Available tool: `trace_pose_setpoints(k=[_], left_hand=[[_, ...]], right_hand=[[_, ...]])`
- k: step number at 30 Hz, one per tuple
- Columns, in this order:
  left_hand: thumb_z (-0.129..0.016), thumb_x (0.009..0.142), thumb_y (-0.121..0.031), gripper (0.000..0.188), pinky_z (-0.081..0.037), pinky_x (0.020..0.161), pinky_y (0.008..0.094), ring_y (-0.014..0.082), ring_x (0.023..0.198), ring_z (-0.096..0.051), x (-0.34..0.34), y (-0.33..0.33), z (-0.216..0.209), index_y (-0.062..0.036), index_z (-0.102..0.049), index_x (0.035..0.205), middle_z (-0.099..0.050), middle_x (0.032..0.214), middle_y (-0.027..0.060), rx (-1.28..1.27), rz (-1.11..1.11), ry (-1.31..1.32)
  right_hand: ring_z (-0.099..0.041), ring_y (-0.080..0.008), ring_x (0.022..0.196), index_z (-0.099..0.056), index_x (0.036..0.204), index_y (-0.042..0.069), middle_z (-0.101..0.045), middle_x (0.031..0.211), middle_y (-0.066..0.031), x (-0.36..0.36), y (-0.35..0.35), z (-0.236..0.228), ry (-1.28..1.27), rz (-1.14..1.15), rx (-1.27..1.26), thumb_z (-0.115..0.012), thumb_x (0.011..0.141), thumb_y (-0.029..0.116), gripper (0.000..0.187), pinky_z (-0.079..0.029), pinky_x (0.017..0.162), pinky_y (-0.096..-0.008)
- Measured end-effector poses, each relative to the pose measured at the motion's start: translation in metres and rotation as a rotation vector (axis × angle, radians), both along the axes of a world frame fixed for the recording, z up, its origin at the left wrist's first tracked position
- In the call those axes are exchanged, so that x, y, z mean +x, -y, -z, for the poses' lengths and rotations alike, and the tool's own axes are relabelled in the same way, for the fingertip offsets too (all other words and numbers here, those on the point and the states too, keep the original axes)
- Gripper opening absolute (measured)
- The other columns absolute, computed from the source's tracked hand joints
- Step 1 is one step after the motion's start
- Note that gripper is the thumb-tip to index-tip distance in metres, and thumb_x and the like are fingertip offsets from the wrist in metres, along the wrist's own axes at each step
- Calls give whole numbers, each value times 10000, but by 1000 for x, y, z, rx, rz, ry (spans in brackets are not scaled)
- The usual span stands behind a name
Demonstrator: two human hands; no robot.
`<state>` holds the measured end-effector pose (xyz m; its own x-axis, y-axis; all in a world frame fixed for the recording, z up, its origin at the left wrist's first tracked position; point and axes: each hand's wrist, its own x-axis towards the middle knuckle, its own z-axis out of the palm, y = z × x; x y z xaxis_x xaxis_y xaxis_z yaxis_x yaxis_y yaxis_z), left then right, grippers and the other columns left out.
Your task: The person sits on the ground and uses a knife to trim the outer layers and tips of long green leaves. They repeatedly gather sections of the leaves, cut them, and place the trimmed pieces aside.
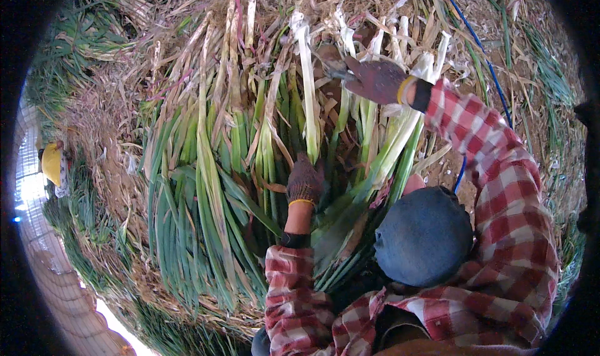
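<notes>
My left hand (304,182), in a dark knit glove, closes round the green lower part of a long green onion (305,84). Its white stem points away from me, with the root end farthest. My right hand (380,81), gloved as well, hovers to the right of that stem near the root ends. Its fingers point left and look spread, slightly blurred. Beside the fingertips is a smeared grey-brown patch (331,61) that I cannot make out. A wide heap of green onions (206,150) lies under and around both hands, many with dry brown outer leaves.
Dry husks and straw (187,6) cover the ground beyond the heap. A blue hose (484,50) runs along the right. My bent knee in blue cloth (425,237) rises near my right arm. At the far left is a person in a yellow top (53,163).
</notes>
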<state>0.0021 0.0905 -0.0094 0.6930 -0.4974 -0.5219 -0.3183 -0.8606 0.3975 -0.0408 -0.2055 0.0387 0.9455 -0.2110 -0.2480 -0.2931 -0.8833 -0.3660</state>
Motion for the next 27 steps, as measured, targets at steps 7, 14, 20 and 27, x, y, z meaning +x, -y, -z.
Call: trace_pose_setpoints(k=[7,14,20,27], left_hand=[[-572,913,-375,452,-505,838,528,461,981,-614,-12,5,3,-14,-482,1171,-610,1074,302,-28,87,-42],[-550,892,-495,519,-487,881,485,388,1080,-567,19,1,-36,-59,-568,1173,-565,1190,236,-27,146,570],[-585,881,-463,474,-501,861,460,355,1020,-617,69,-14,-10,-65,-524,1131,-620,1078,166,97,66,641],[-594,859,-514,538,-538,802,449,356,961,-649,51,-3,-26,-57,-557,1142,-634,1067,184,249,0,461]], right_hand=[[-662,-373,865,-426,1329,-20,-662,878,-231,49,28,4,-40,101,-72,-542,940,418,597,-498,775,-473],[-643,-402,887,-362,1400,2,-653,962,-237,1,-8,-10,-6,-36,-89,-545,934,377,626,-503,749,-487],[-658,-411,793,-389,1297,-33,-663,846,-223,-57,-30,-2,142,-140,39,-549,926,355,560,-521,695,-496],[-632,-353,683,-292,1434,-42,-618,806,-189,-81,-89,-57,-41,-426,48,-568,932,367,704,-500,554,-470]])
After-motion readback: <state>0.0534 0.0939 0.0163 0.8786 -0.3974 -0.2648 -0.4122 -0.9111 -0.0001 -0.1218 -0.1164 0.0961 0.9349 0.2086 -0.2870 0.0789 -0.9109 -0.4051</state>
